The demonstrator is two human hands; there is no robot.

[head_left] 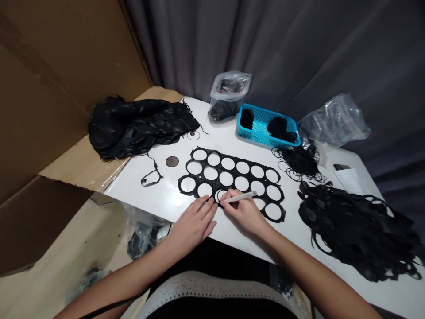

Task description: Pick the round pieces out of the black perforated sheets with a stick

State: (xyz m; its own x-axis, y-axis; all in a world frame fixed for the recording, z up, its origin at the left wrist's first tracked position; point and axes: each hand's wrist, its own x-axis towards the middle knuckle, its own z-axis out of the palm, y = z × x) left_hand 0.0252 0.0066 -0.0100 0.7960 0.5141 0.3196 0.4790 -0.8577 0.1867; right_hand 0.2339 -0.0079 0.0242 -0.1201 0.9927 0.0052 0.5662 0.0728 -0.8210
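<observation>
A black rubbery sheet (219, 178) with rows of round holes lies flat on the white table (159, 201). My left hand (195, 220) rests palm down at its front edge, fingers stretched out and touching the sheet. Pinched in my right hand (245, 210) is a slim pale pen-shaped tool (244, 196); whether it is a pen, a knife or tweezers I cannot tell. Its working end is at a front-row hole, where a thin black ring (218, 195) shows. My right hand covers part of the sheet's front row.
A bundle of black sheets (139, 126) lies at the left, near a dark disc (171, 161). Behind are a clear bag (229, 97) and a blue basket (268, 140) holding black pieces. Thin black rings (300, 161) and a heap of black scraps (358, 230) lie right.
</observation>
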